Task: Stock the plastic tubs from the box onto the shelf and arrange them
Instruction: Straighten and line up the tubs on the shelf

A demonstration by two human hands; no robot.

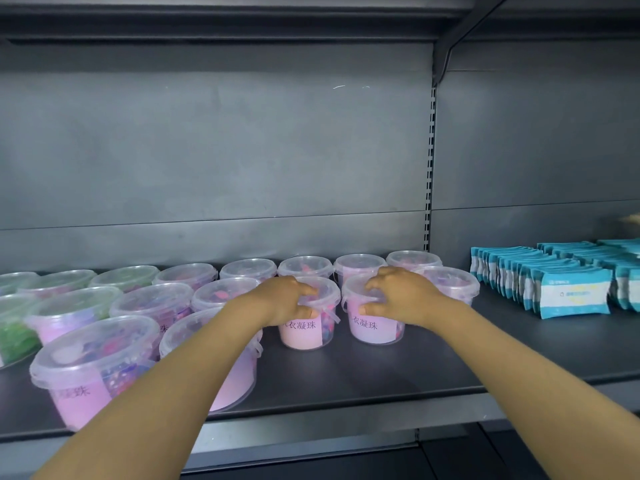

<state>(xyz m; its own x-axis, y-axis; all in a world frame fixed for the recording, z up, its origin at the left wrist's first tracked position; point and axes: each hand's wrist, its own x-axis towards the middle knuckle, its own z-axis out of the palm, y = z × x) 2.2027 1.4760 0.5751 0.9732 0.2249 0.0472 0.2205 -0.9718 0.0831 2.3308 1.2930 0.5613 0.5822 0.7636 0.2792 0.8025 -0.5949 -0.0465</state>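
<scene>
Several clear plastic tubs with pink labels stand in rows on the dark shelf point(398, 368). My left hand point(284, 299) grips the lid rim of one pink tub point(304, 332) in the middle of the shelf. My right hand point(398, 296) grips the lid rim of the pink tub point(374, 329) beside it on the right. Both tubs rest upright on the shelf, a small gap between them. More pink tubs point(86, 375) fill the front left, and green tubs point(14, 337) stand at the far left. The box is out of view.
Rows of blue-and-white packets point(571, 296) lie on the shelf to the right. A slotted upright point(430, 161) divides the grey back panel. Another shelf point(221, 19) hangs overhead. Bare shelf surface shows in front of the two held tubs.
</scene>
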